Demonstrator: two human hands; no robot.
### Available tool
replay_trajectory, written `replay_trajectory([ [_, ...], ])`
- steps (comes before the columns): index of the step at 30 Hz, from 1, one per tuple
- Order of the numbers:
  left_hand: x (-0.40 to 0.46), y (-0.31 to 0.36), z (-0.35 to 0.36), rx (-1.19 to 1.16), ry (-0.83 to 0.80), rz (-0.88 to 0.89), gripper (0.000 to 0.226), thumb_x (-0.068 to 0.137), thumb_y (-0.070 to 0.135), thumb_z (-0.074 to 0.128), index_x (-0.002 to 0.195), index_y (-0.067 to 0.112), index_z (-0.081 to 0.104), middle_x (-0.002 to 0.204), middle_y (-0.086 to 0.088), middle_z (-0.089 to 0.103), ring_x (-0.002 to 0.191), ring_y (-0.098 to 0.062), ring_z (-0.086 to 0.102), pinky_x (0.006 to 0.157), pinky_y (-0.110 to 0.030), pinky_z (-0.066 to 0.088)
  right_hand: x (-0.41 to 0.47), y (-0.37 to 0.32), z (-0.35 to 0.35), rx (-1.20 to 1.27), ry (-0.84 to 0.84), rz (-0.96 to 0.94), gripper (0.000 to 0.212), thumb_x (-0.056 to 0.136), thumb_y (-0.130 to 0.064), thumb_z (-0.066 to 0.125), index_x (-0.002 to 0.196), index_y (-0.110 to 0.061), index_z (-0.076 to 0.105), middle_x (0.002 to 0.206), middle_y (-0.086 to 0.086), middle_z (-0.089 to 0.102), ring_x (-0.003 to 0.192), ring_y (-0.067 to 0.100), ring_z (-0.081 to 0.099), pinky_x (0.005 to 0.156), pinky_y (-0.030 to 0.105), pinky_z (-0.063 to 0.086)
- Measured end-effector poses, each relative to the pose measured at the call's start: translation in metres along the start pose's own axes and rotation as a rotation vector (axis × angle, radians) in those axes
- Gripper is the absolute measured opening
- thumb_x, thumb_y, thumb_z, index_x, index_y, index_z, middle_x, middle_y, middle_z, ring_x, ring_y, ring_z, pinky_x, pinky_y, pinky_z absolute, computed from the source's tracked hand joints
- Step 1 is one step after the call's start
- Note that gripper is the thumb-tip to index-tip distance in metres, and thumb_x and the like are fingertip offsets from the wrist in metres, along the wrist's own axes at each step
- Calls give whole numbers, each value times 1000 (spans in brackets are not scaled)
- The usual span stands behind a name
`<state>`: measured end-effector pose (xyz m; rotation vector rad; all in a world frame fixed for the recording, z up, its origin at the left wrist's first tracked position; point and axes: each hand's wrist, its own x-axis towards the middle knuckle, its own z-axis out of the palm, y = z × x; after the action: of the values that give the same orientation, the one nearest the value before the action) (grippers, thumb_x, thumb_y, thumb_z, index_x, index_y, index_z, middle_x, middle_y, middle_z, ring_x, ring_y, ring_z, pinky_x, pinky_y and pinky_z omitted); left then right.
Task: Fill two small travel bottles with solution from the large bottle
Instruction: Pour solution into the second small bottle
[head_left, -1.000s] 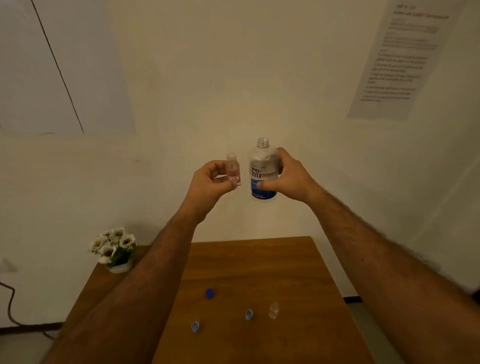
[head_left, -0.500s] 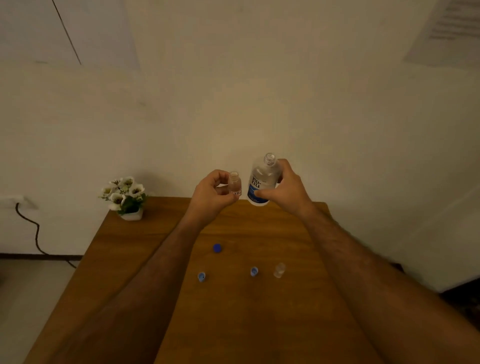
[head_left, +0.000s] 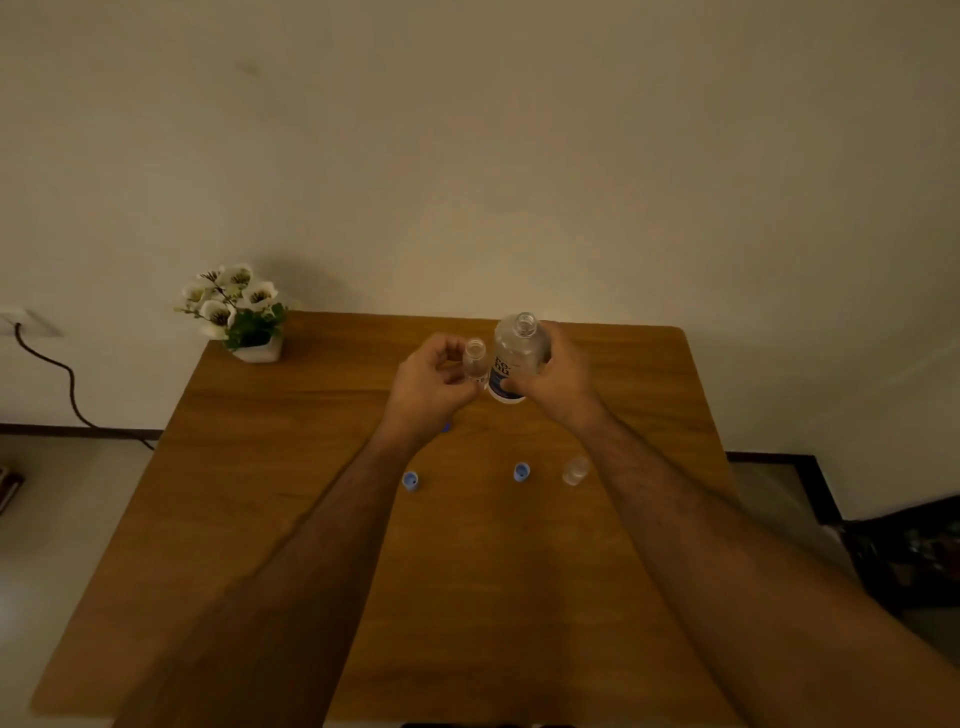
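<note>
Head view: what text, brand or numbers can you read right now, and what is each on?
"re-nu": dark letters on the white part of the label of the large bottle, held in the right hand; partly covered by the fingers.
Small red marking low on the small travel bottle, held in the left hand: too small and blurred to read.
Second small bottle and blue caps on the table: no text visible.
</note>
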<state>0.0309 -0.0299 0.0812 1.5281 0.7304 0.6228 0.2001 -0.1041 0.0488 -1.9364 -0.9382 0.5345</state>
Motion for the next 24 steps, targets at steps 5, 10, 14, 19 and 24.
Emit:
replay_trajectory([
  [5,-3,-34,2,2,-10,-62,35,78,-2,73,100,20,59,108,-1,69,98,-15,69,73,-24,56,2,28,15,-18,-46,67,81,62,-12,88,132,-22,47,120,-4,58,107,15,56,73,20,47],
  [10,-7,-67,6,-24,-6,-111,38,77,-2,74,100,24,59,109,-1,69,100,-16,68,75,-24,56,2,51,30,-13,-83,147,82,66,-8,85,135,-21,42,123,-2,54,112,18,54,81,31,52],
  [14,-12,-89,9,-48,9,-141,39,76,-5,74,100,23,59,108,-3,68,102,-19,68,84,-32,56,0,65,44,-19,-89,184,82,67,-7,85,136,-20,43,127,1,55,114,19,54,83,30,49],
  [19,-22,-110,9,-24,22,-162,40,76,-5,74,97,26,59,105,2,69,102,-17,67,84,-32,57,-2,75,52,-21,-80,199,81,64,-5,86,134,-18,46,127,0,56,115,18,53,87,31,49],
  [24,-29,-123,10,22,35,-165,41,75,-1,76,97,29,59,105,-2,69,101,-19,67,87,-35,56,-2,82,57,-30,-61,214,82,63,-6,87,133,-18,47,125,0,58,108,13,52,82,26,48],
])
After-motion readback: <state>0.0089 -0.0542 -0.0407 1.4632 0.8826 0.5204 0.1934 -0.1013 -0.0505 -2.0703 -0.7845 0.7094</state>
